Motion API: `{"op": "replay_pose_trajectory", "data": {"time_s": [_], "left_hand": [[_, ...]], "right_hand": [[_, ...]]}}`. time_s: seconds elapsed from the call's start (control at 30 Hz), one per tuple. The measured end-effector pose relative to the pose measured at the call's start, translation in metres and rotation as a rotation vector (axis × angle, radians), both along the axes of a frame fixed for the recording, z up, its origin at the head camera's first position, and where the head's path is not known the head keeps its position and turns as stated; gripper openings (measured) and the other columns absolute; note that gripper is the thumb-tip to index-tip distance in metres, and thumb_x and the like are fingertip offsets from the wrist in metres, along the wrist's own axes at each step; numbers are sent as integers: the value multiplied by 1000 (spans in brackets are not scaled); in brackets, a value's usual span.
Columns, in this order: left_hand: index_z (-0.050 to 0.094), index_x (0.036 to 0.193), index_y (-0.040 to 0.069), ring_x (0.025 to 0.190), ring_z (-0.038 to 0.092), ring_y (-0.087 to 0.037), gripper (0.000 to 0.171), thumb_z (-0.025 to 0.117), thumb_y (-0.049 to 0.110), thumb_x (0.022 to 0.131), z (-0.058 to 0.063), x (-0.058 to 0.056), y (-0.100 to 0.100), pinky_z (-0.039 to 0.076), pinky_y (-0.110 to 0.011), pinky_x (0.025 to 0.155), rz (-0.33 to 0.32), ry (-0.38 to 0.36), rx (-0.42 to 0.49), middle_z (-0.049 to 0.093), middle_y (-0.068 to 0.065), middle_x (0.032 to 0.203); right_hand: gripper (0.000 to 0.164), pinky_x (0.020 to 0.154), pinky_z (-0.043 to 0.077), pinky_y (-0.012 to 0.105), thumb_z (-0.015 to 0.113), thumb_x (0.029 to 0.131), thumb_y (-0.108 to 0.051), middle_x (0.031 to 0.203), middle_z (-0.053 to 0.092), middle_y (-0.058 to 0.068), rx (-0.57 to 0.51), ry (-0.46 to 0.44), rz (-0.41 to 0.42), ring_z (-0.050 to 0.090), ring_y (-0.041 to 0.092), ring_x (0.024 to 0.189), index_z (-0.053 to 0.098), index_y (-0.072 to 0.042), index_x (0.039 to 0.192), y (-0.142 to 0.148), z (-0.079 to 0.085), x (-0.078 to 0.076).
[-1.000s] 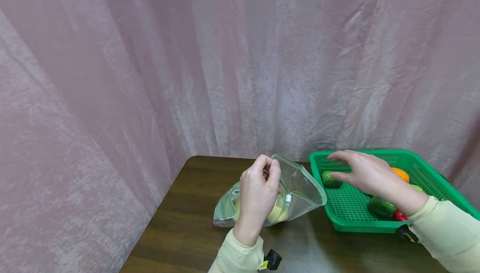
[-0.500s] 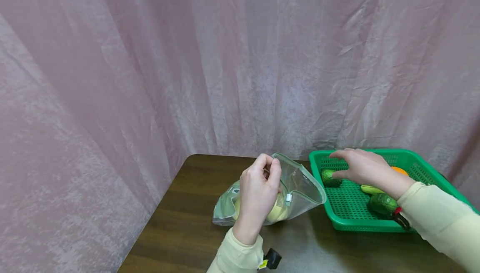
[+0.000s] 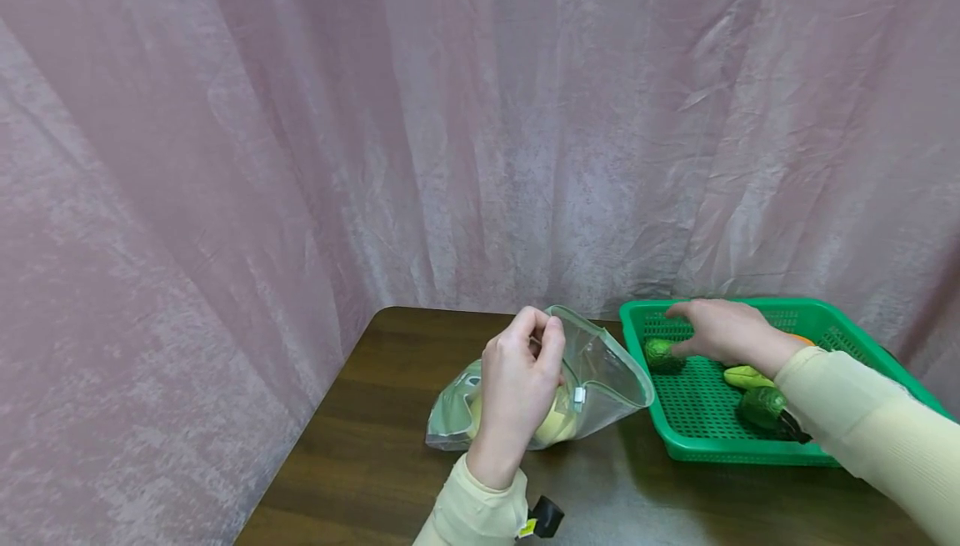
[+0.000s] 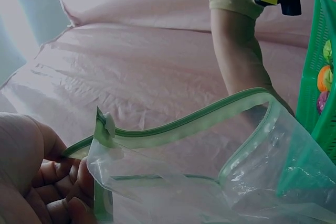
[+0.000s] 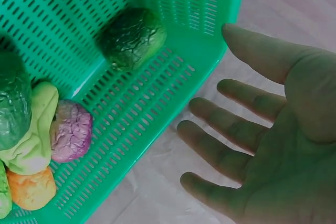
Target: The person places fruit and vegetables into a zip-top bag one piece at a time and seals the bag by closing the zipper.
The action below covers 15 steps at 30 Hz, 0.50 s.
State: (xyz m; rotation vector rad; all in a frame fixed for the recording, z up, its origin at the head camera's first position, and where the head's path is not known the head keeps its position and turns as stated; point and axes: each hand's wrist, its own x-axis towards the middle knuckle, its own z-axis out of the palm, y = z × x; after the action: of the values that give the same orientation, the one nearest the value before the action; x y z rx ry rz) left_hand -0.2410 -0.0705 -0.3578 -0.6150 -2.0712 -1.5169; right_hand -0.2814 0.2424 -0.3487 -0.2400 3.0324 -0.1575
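My left hand (image 3: 517, 388) pinches the rim of a clear zip bag (image 3: 611, 375) with green edging, whose mouth gapes to the right. Something pale yellow (image 3: 557, 425) shows through its wall, partly behind the hand. Over the green basket (image 3: 750, 453) my right hand (image 3: 727, 332) is held with fingers spread and nothing in them. Its thumb overlaps a dark green, wrinkled vegetable (image 3: 662, 354) at the basket's left end in the head view. In the right wrist view the spread fingers (image 5: 218, 153) are beside the basket's rim, apart from that vegetable (image 5: 132, 39).
Other produce lies grouped in the basket: a large dark green piece (image 3: 761, 407), a yellow-green long one (image 3: 746, 377), a purple one (image 5: 72, 130) and an orange one (image 5: 32, 188). Bag and basket stand on a brown wooden table (image 3: 360, 429), with a pink curtain (image 3: 465, 129) behind.
My right hand has shifted slightly right and farther away over the basket, its forearm swinging left across the near produce. The left hand and bag have hardly moved.
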Motion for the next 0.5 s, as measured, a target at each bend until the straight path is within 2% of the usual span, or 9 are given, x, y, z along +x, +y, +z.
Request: {"op": "replay_pose_trajectory", "data": {"time_s": [0.2, 0.4, 0.5], "left_hand": [[65, 82, 17, 45, 59, 2, 26, 63, 12, 107, 0, 0, 0, 51, -27, 52, 3, -4, -1, 57, 12, 59], [64, 81, 17, 45, 58, 2, 26, 63, 12, 107, -1, 0, -1, 52, -26, 51, 9, -6, 1, 57, 12, 59], [64, 81, 17, 45, 59, 2, 26, 63, 12, 107, -1, 0, -2, 52, -26, 52, 13, -6, 0, 57, 12, 59]], "right_hand": [[73, 76, 58, 53, 88, 92, -35, 146, 63, 32, 2, -98, -38, 67, 49, 124, 61, 2, 149, 1, -2, -6], [74, 74, 58, 51, 89, 92, -31, 145, 62, 34, -2, -137, -48, 71, 39, 108, 59, 5, 150, -1, -4, -13], [74, 72, 57, 48, 89, 92, -29, 145, 62, 34, -16, -153, -58, 70, 32, 94, 58, 5, 151, -2, -4, -15]]}}
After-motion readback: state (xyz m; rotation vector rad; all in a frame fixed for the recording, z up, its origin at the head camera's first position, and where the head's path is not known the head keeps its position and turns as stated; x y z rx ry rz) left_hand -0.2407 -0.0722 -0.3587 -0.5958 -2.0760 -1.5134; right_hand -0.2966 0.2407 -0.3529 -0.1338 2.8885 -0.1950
